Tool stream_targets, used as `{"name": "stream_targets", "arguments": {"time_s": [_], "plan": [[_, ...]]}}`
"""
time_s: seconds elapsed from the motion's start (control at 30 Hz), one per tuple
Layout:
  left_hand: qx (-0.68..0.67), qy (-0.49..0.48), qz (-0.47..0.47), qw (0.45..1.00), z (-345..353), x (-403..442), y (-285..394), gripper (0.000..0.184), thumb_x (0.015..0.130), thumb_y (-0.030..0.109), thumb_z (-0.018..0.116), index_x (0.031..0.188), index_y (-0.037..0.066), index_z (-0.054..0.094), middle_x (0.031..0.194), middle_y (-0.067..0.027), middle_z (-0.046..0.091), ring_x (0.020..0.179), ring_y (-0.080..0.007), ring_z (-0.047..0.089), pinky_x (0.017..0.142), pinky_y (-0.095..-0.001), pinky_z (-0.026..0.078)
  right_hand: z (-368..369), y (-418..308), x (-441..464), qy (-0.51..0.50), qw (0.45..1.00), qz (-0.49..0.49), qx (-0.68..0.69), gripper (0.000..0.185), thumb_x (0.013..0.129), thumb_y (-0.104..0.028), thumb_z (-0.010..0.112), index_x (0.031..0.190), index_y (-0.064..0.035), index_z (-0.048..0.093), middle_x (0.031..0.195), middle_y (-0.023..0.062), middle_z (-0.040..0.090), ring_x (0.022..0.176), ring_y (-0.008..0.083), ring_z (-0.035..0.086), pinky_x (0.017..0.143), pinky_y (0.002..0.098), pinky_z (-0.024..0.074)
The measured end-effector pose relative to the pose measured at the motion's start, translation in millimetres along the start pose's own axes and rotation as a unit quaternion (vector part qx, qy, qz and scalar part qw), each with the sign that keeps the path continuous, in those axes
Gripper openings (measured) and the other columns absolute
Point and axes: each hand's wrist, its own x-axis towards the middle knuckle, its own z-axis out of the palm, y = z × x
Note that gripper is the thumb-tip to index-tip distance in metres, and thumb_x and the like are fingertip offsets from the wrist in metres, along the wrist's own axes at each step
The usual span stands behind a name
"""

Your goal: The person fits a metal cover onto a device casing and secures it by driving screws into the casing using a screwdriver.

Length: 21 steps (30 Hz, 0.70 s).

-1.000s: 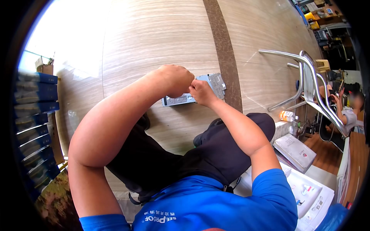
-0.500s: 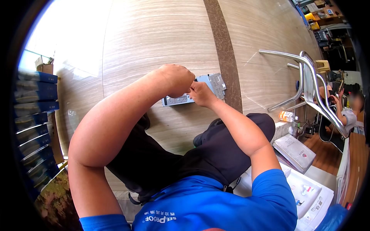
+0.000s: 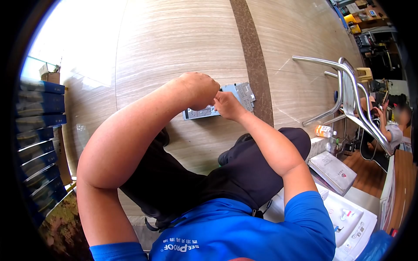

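Observation:
A flat grey metal box [image 3: 244, 93] with perforated and slotted panels lies on the tiled floor before me, perhaps an electronic unit's casing. My left hand [image 3: 198, 89] is over its left part, back of the hand up and fingers curled closed. Close against it, my right hand [image 3: 227, 105] is closed in a pinch at the near side of the box. What the fingers grip is hidden between the two hands. The box's middle is covered by them; its right end and near left edge show.
Stacked blue boxes [image 3: 41, 119] stand at the left. A metal-framed chair [image 3: 348, 93] lies tipped at the right, near a plastic bottle [image 3: 323, 131], a thick book [image 3: 333, 172] and a white tray [image 3: 348, 222]. A seated person [image 3: 394, 130] is at far right.
Almost nothing differs. My right hand has shifted very slightly; my left hand and the metal box stay in place.

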Motion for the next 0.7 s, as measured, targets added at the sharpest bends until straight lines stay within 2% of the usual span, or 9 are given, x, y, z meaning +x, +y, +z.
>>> {"name": "stream_targets", "arguments": {"time_s": [0.27,0.37,0.43,0.7], "plan": [[-0.003,-0.009,-0.008,1.000,-1.3,0.9,0.7,0.029,0.092,0.028,0.062,0.110,0.005,0.062,0.102,-0.0142,0.068,0.104,-0.0301,0.063,0.087,-0.0409,0.050,-1.0,-2.3,-1.4,-0.017,1.000,0.015,-0.009,0.012,0.093,-0.010,0.056,0.099,-0.0019,0.062,0.083,0.0167,0.068,0.077,0.0304,0.068,0.069,0.0372,0.0524],[-0.004,-0.002,-0.003,1.000,2.0,2.8,-2.2,0.029,0.092,0.028,0.062,0.110,0.005,0.062,0.102,-0.0146,0.068,0.104,-0.0305,0.063,0.087,-0.0411,0.050,-0.3,-0.8,-1.3,-0.008,1.000,-0.008,-0.009,0.011,0.092,-0.010,0.058,0.098,-0.0030,0.063,0.080,0.0158,0.068,0.075,0.0303,0.068,0.067,0.0371,0.0519],[-0.007,0.003,0.001,1.000,1.7,2.2,-1.8,0.029,0.092,0.028,0.062,0.110,0.005,0.062,0.102,-0.0148,0.068,0.104,-0.0309,0.063,0.087,-0.0413,0.050,-2.8,-8.7,-2.0,0.039,0.998,0.001,-0.058,0.009,0.091,-0.010,0.060,0.097,-0.0039,0.063,0.077,0.0147,0.068,0.073,0.0302,0.067,0.066,0.0369,0.0518],[0.000,0.004,0.005,1.000,1.6,1.1,-1.7,0.029,0.092,0.028,0.063,0.110,0.005,0.061,0.103,-0.0153,0.067,0.105,-0.0314,0.063,0.088,-0.0421,0.049,-3.3,-2.7,-0.5,0.012,1.000,-0.001,-0.022,0.011,0.092,-0.012,0.059,0.099,-0.0043,0.064,0.079,0.0152,0.068,0.074,0.0300,0.068,0.066,0.0371,0.0526]]}}
